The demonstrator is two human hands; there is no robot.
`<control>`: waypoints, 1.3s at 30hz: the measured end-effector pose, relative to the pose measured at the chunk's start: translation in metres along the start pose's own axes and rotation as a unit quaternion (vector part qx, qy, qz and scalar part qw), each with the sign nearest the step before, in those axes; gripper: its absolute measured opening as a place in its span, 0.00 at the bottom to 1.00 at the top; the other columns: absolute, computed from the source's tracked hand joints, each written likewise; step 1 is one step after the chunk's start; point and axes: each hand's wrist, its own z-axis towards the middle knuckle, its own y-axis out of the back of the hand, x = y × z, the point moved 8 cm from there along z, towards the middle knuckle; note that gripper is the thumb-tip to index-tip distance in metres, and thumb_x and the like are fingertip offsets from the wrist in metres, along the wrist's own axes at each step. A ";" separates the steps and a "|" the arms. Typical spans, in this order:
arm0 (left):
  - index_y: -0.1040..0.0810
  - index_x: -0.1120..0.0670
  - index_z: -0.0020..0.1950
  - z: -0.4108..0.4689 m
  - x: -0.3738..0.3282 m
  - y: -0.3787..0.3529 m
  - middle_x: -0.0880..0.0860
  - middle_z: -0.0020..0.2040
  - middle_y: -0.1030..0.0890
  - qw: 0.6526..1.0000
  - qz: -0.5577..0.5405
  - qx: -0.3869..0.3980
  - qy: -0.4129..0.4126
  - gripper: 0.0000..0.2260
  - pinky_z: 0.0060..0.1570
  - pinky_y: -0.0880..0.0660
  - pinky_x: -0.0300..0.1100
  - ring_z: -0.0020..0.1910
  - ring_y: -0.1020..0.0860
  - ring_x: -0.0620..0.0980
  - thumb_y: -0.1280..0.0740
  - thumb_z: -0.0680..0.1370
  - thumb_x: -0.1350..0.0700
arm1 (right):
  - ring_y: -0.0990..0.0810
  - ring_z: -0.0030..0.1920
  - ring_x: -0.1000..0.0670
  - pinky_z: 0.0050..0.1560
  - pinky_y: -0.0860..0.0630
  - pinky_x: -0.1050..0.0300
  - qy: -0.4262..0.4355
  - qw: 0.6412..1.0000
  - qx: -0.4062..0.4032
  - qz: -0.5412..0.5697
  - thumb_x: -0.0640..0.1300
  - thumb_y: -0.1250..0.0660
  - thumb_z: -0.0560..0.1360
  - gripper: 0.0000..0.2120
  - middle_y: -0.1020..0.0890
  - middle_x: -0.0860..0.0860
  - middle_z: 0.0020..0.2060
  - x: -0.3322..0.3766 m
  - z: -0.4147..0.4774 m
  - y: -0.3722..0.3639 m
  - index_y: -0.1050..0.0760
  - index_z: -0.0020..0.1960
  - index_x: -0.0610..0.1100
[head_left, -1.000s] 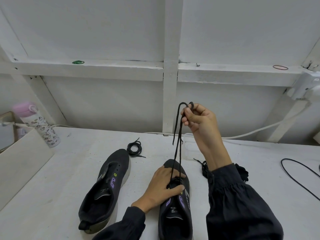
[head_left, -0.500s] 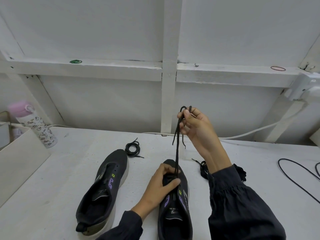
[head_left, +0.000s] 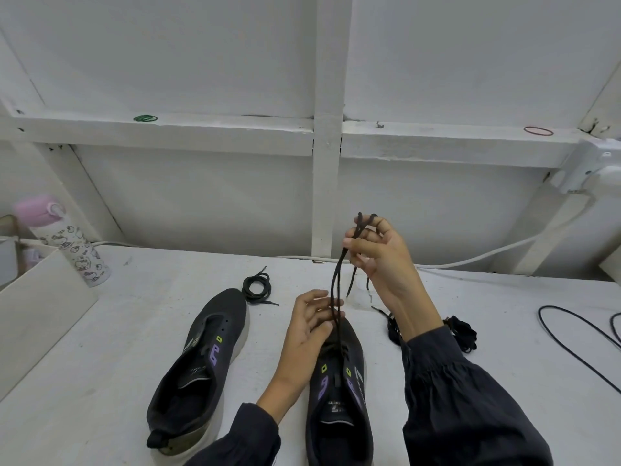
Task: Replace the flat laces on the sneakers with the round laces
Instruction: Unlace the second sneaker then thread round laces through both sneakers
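Note:
Two black sneakers with purple marks lie on the white table. The left sneaker [head_left: 201, 361] has no lace. A black round lace [head_left: 336, 290] runs up from the lowest eyelets of the right sneaker [head_left: 339, 398]. My right hand [head_left: 383, 260] is raised above the toe and pinches both strands of this lace. My left hand [head_left: 309, 327] is lifted just over the toe, fingers spread, touching the strands. A coiled black lace [head_left: 257, 287] lies beyond the left sneaker. A heap of black laces [head_left: 462, 332] lies behind my right forearm.
A pink-capped bottle [head_left: 64, 240] stands at the far left beside a white box [head_left: 37, 307]. A black cable [head_left: 578, 334] loops at the right. A white cable [head_left: 470, 260] runs along the wall. A ledge holds rubber bands [head_left: 145, 118].
My left hand has lifted off the right sneaker's toe and opened its fingers. My right hand has come down a little with the lace.

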 end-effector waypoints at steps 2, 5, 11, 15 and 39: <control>0.32 0.53 0.66 0.001 0.010 0.003 0.56 0.57 0.19 0.999 0.024 0.014 0.029 0.24 0.59 0.23 0.44 0.56 0.20 0.53 0.41 0.76 0.74 | 0.23 0.36 0.53 0.33 0.31 0.62 0.007 1.000 -0.004 0.012 0.24 0.35 0.72 0.18 0.20 0.48 0.38 0.003 0.002 0.000 0.29 0.56 0.41; 0.23 0.51 0.60 0.000 0.019 0.005 0.52 0.54 0.18 0.989 0.127 0.058 0.042 0.21 0.57 0.25 0.38 0.55 0.19 0.47 0.38 0.75 0.72 | 0.23 0.36 0.53 0.31 0.32 0.62 0.007 1.000 -0.001 0.017 0.24 0.36 0.72 0.18 0.21 0.47 0.39 0.004 0.004 0.000 0.28 0.56 0.41; 0.19 0.56 0.51 0.005 0.017 0.005 0.53 0.51 0.15 0.984 0.144 0.081 0.064 0.08 0.57 0.23 0.41 0.53 0.18 0.49 0.30 0.75 0.66 | 0.23 0.36 0.53 0.30 0.31 0.63 0.000 1.000 -0.010 0.023 0.24 0.36 0.72 0.17 0.20 0.47 0.39 0.002 0.007 0.002 0.28 0.55 0.41; 0.19 0.60 0.49 0.006 0.015 0.009 0.54 0.52 0.15 0.987 0.114 0.070 0.083 0.04 0.54 0.23 0.39 0.53 0.17 0.51 0.29 0.75 0.65 | 0.23 0.34 0.53 0.30 0.32 0.62 0.002 1.000 -0.016 0.021 0.24 0.36 0.72 0.17 0.20 0.47 0.40 0.002 0.009 0.004 0.27 0.53 0.43; 0.21 0.60 0.52 -0.034 0.036 0.102 0.58 0.35 0.20 0.963 0.114 -0.224 0.096 0.04 0.40 0.20 0.43 0.33 0.18 0.50 0.32 0.77 0.65 | 0.27 0.26 0.52 0.24 0.33 0.60 -0.244 0.898 0.056 -0.361 0.36 0.32 0.76 0.02 0.23 0.48 0.31 -0.121 -0.092 0.119 0.23 0.44 0.38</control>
